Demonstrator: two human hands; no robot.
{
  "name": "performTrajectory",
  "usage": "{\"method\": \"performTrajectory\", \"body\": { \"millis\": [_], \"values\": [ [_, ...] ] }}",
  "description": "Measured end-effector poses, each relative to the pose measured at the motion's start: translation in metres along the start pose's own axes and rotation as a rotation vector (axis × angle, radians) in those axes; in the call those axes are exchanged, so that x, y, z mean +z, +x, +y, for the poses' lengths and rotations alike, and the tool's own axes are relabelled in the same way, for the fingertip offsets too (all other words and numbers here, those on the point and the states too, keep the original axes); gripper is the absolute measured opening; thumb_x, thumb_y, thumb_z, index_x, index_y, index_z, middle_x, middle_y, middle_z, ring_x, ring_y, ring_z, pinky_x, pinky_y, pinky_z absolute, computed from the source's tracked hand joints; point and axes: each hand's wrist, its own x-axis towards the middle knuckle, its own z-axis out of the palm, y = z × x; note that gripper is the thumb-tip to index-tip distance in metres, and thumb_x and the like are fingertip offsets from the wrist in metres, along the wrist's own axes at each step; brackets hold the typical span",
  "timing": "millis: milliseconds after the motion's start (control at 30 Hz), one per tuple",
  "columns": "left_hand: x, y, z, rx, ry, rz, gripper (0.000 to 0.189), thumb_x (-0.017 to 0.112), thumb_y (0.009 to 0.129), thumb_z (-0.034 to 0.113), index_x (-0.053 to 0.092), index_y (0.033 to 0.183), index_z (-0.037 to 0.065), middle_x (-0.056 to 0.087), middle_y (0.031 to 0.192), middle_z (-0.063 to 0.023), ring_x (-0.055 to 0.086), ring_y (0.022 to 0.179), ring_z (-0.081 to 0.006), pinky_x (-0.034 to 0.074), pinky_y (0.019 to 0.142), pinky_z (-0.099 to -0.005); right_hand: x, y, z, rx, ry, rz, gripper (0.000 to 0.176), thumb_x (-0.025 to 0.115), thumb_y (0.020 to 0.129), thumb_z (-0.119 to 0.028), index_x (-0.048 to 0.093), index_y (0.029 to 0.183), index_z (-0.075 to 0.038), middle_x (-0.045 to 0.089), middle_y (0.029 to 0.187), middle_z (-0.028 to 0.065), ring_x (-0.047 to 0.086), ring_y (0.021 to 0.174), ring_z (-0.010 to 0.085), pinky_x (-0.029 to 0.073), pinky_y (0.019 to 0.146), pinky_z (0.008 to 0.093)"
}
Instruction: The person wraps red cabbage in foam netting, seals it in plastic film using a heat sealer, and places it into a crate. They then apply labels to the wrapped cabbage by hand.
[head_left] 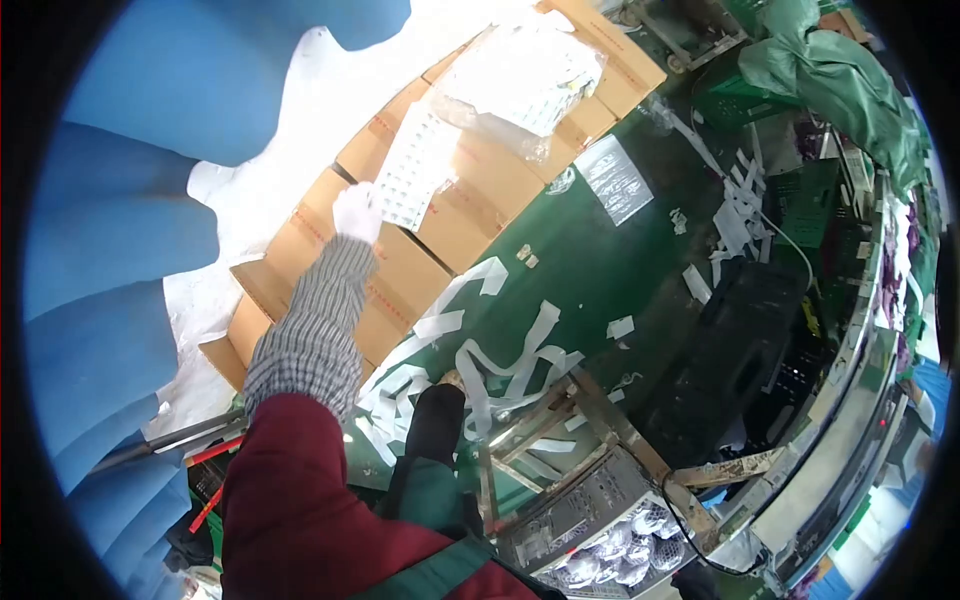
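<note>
My left hand, in a grey striped sleeve, reaches over a row of closed cardboard boxes. Its fingers are closed at the near corner of a white sheet printed with rows of small marks, which looks like a label sheet. The sheet lies slanted across the box tops. Just beyond it is a clear plastic bag holding more white sheets, partly washed out by glare. The fingertips are too bright to make out finely. My right hand is out of view.
Blue draped sheeting hangs at left. White strips litter the green floor near my foot. A wooden frame, a crate of wrapped round items, a black crate and a conveyor stand at right.
</note>
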Motion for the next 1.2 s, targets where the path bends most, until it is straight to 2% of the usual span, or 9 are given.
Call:
{"method": "performTrajectory", "body": {
  "millis": [100, 200, 267, 400, 567, 667, 933, 1100, 1200],
  "values": [
    [-0.065, -0.035, 0.058, 0.159, -0.230, 0.013, 0.008, 0.052, 0.078, 0.010, 0.051, 0.071, 0.005, 0.055, 0.072, -0.0137, 0.051, 0.077, -0.0341, 0.040, 0.067, -0.0428, -0.013, -0.035, 0.012, -0.076, 0.028, 0.049, 0.016, 0.055, 0.083, -0.013, 0.057, 0.090, 0.001, 0.055, 0.085, 0.0118, 0.052, 0.078, 0.0248, 0.044, 0.070, 0.0352],
    [-0.150, -0.071, 0.120, 0.312, -0.380, -0.457, 0.008, 0.053, 0.077, 0.010, 0.060, 0.074, 0.007, 0.059, 0.071, -0.0114, 0.055, 0.070, -0.0319, 0.043, 0.063, -0.0419, -0.022, -0.074, 0.027, -0.289, 0.110, 0.118, 0.014, 0.056, 0.082, -0.012, 0.058, 0.087, 0.001, 0.055, 0.082, 0.0110, 0.052, 0.075, 0.0248, 0.043, 0.068, 0.0349],
    [-0.192, -0.090, 0.160, 0.661, -0.445, -0.714, 0.020, 0.051, 0.082, 0.020, 0.060, 0.073, 0.005, 0.058, 0.071, -0.0140, 0.056, 0.072, -0.0319, 0.042, 0.065, -0.0432, -0.059, -0.113, -0.093, -0.229, 0.143, 0.109, 0.037, 0.062, 0.083, -0.017, 0.055, 0.115, -0.001, 0.058, 0.112, 0.0169, 0.057, 0.101, 0.0262, 0.043, 0.088, 0.0350],
    [-0.274, -0.119, 0.266, 0.854, -0.659, -1.244, 0.018, 0.053, 0.083, 0.018, 0.063, 0.083, 0.002, 0.060, 0.077, -0.0156, 0.057, 0.076, -0.0329, 0.045, 0.070, -0.0397, -0.089, -0.156, -0.126, -0.786, -0.042, 0.622, 0.067, 0.073, 0.067, -0.017, 0.044, 0.126, -0.002, 0.049, 0.123, 0.0196, 0.049, 0.112, 0.0336, 0.040, 0.094, 0.0391],
    [-0.344, -0.160, 0.387, 1.157, -0.794, -1.522, 0.014, 0.057, 0.083, 0.013, 0.061, 0.085, 0.000, 0.059, 0.075, -0.0105, 0.057, 0.068, -0.0216, 0.046, 0.064, -0.0303, -0.125, -0.240, -0.098, -0.886, -0.005, 0.841, 0.073, 0.075, 0.065, -0.013, 0.041, 0.129, -0.003, 0.047, 0.125, 0.0159, 0.041, 0.119, 0.0309, 0.032, 0.100, 0.0388],
    [-0.375, -0.182, 0.433, 0.866, -0.709, -1.910, 0.017, 0.053, 0.088, 0.014, 0.062, 0.087, -0.001, 0.059, 0.072, -0.0014, 0.053, 0.068, -0.0078, 0.043, 0.063, -0.0234, -0.108, -0.272, -0.048, -0.821, 0.450, 0.844, 0.056, 0.068, 0.069, 0.001, 0.048, 0.121, -0.004, 0.056, 0.113, 0.0122, 0.057, 0.099, 0.0215, 0.046, 0.083, 0.0302],
    [-0.424, -0.327, 0.508, 0.543, -1.222, -2.088, 0.047, 0.066, 0.074, -0.002, 0.046, 0.116, 0.001, 0.059, 0.103, -0.0061, 0.058, 0.093, -0.0117, 0.047, 0.080, -0.0254, -0.063, -0.325, 0.096, -0.576, 1.285, 1.015, 0.019, 0.054, 0.085, -0.002, 0.056, 0.104, -0.003, 0.059, 0.085, 0.0000, 0.053, 0.078, 0.0052, 0.044, 0.070, 0.0193],
    [-0.436, -0.384, 0.529, 0.573, -1.177, -1.847, 0.007, 0.059, 0.084, 0.003, 0.058, 0.090, 0.000, 0.062, 0.078, -0.0026, 0.058, 0.068, -0.0059, 0.047, 0.061, -0.0188, -0.042, -0.335, 0.129, -0.650, 1.543, 1.110, 0.014, 0.056, 0.087, -0.006, 0.055, 0.100, -0.002, 0.060, 0.086, 0.0009, 0.053, 0.075, 0.0039, 0.043, 0.068, 0.0178],
    [-0.425, -0.384, 0.545, 0.650, -1.226, -1.853, 0.009, 0.061, 0.085, 0.008, 0.059, 0.088, 0.000, 0.062, 0.078, -0.0027, 0.057, 0.067, -0.0053, 0.046, 0.059, -0.0183, -0.042, -0.337, 0.131, -0.638, 1.573, 1.212, 0.011, 0.057, 0.087, -0.006, 0.057, 0.097, -0.002, 0.059, 0.084, -0.0004, 0.052, 0.074, 0.0034, 0.042, 0.068, 0.0171]
  ]
}}
